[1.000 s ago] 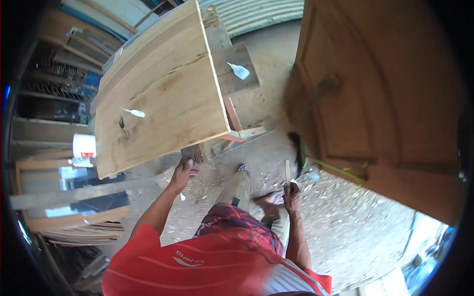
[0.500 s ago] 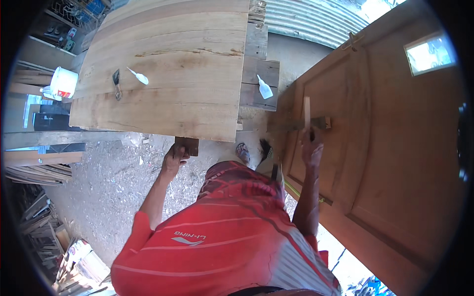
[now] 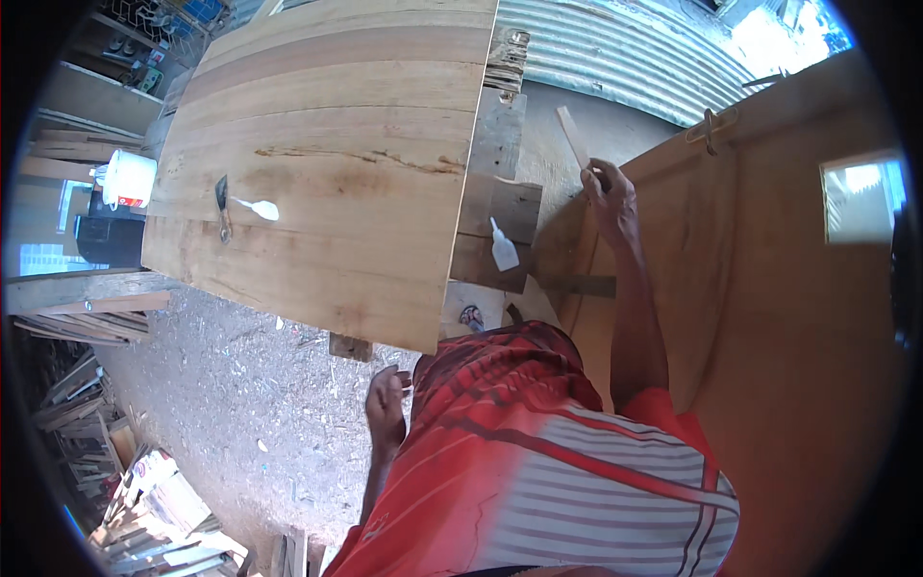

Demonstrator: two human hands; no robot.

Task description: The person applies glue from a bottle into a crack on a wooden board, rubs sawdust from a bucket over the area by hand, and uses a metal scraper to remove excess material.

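Observation:
My right hand (image 3: 612,197) is closed on one end of a thin, flat wood strip (image 3: 574,139), raised beside the wooden panel door on the right. My left hand (image 3: 386,409) hangs below the near edge of the plank tabletop (image 3: 327,221), its fingers loosely bent and nothing in them. Close to it, a dark wood block end (image 3: 349,347) sticks out from under the tabletop. A putty knife (image 3: 223,207) and a white squeeze bottle (image 3: 260,209) lie on the boards. Another white squeeze bottle (image 3: 503,248) rests on the lower dark wood at the right.
The large brown panel door (image 3: 760,317) leans along my right side. A white bucket (image 3: 130,180) stands beyond the tabletop's left edge. Wood offcuts (image 3: 178,510) are heaped at lower left. Corrugated metal sheet (image 3: 615,58) lines the back, and shavings litter the floor (image 3: 231,404).
My left hand has come off the wood block end and dropped back toward my body. My right hand has moved forward with the strip, which now tilts left. My body has turned.

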